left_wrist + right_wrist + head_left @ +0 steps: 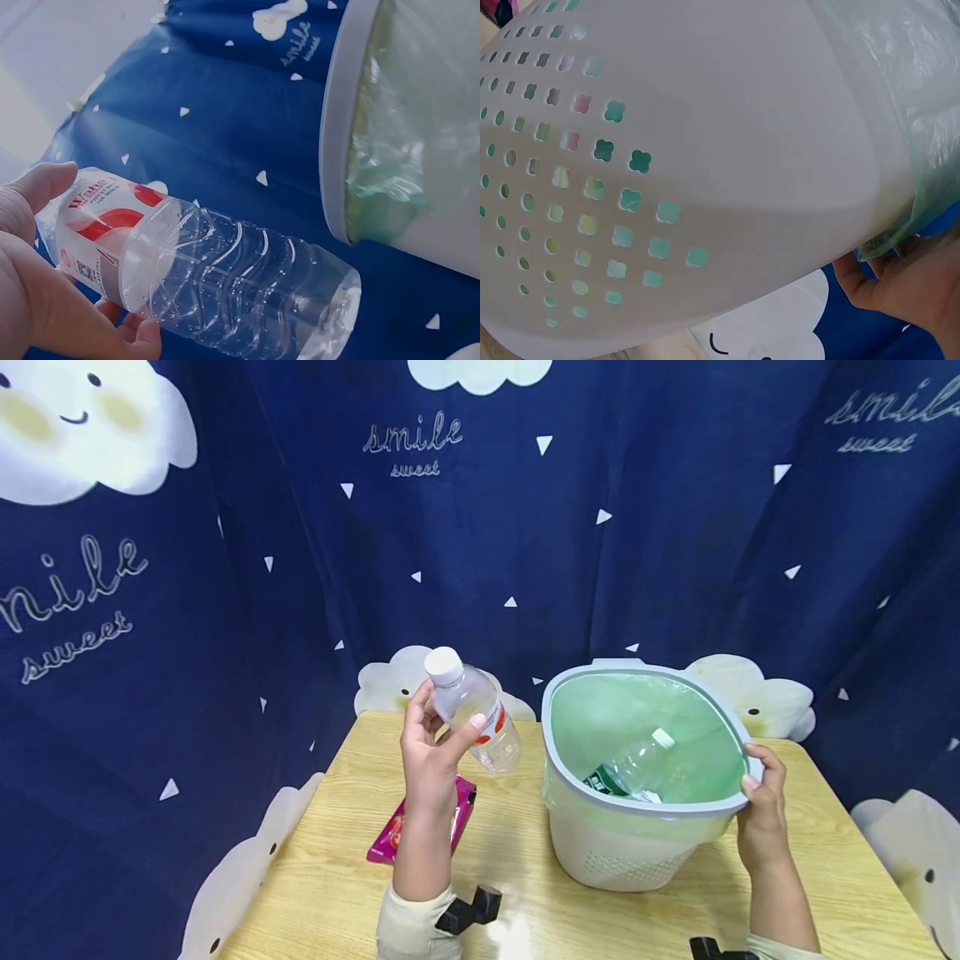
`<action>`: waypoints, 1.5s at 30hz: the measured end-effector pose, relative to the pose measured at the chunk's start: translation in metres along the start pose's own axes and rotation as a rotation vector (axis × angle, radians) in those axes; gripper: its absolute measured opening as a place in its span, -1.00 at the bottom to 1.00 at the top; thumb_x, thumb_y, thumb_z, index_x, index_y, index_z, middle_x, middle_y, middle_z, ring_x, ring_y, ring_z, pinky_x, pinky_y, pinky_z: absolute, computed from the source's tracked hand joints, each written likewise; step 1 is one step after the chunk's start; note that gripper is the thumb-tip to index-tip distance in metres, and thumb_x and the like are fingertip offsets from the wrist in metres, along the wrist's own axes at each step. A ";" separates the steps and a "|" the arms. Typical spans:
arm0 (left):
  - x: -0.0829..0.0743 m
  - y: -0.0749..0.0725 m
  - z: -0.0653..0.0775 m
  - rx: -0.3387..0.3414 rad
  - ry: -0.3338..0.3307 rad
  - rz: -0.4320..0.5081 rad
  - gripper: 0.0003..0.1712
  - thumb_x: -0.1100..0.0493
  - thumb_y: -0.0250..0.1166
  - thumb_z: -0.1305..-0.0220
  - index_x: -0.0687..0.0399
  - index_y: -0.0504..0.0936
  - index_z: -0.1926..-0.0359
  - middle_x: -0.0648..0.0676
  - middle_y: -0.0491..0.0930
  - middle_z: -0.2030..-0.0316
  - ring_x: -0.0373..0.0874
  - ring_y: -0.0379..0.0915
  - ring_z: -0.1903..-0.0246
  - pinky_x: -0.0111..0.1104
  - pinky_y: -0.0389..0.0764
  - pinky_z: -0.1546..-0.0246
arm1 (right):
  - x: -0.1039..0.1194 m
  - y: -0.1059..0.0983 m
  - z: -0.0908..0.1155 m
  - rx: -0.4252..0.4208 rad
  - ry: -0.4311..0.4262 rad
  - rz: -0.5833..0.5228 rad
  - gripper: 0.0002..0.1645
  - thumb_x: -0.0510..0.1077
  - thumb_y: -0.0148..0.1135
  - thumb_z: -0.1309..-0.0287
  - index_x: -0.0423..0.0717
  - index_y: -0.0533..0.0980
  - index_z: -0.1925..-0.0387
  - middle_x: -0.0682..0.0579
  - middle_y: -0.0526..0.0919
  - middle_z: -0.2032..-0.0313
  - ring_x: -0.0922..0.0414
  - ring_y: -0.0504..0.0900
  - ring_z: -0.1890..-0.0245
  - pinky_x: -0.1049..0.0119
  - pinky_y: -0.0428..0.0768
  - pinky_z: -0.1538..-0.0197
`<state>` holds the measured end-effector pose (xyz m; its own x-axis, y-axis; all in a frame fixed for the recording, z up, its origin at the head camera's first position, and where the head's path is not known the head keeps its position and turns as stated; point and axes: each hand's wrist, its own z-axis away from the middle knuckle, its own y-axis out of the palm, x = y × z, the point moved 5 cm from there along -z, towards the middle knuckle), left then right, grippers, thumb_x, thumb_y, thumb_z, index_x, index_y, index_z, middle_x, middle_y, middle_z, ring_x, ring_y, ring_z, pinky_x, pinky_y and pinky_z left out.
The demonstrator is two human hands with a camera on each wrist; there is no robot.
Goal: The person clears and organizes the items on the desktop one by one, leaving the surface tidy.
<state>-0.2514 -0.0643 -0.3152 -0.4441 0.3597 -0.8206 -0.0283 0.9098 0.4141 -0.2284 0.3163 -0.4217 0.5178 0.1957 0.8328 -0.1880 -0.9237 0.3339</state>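
In the head view my left hand (pixel 435 743) grips a clear plastic bottle (pixel 498 752) with a white cap and a red-and-white label. It holds the bottle tilted above the table, left of the bin. The left wrist view shows the bottle (pixel 247 277) with no drink visible inside, my thumb and fingers around its label. My right hand (pixel 765 802) grips the right rim of a white trash bin (pixel 622 852) with a grey rim and a green liner bag (pixel 600 710). Another clear bottle (pixel 641 764), with a green label and white cap, lies inside the bin.
A magenta snack packet (pixel 388 839) lies on the wooden table (pixel 337 810), partly hidden behind my left forearm. Behind the table hangs a dark blue curtain (pixel 480 543) with clouds and white triangles. Small holes pattern the bin's side.
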 end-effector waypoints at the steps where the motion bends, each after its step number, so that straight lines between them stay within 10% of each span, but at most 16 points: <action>1: -0.001 0.002 -0.002 0.005 0.005 -0.007 -0.24 0.39 0.35 0.05 0.13 0.31 -0.24 0.19 0.40 -0.03 0.07 0.30 0.01 -0.17 0.42 0.03 | 0.000 0.000 0.000 0.000 0.001 0.001 -0.55 -0.18 -0.17 -0.16 0.02 0.27 -0.11 -0.05 0.22 -0.07 0.11 0.28 0.08 0.42 0.29 0.12; 45: -0.035 0.076 -0.078 0.198 0.039 0.006 -0.37 0.42 0.38 0.04 0.24 0.38 -0.11 0.17 0.50 0.15 -0.09 0.43 0.26 -0.31 0.48 0.17 | 0.003 0.001 0.004 -0.020 -0.002 0.023 -0.54 -0.18 -0.14 -0.13 0.00 0.28 -0.12 -0.05 0.21 -0.09 0.09 0.29 0.09 0.40 0.33 0.17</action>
<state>-0.3082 -0.0237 -0.2239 -0.4778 0.3609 -0.8009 0.1497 0.9318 0.3306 -0.2238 0.3146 -0.4209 0.5151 0.1734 0.8394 -0.2164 -0.9213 0.3231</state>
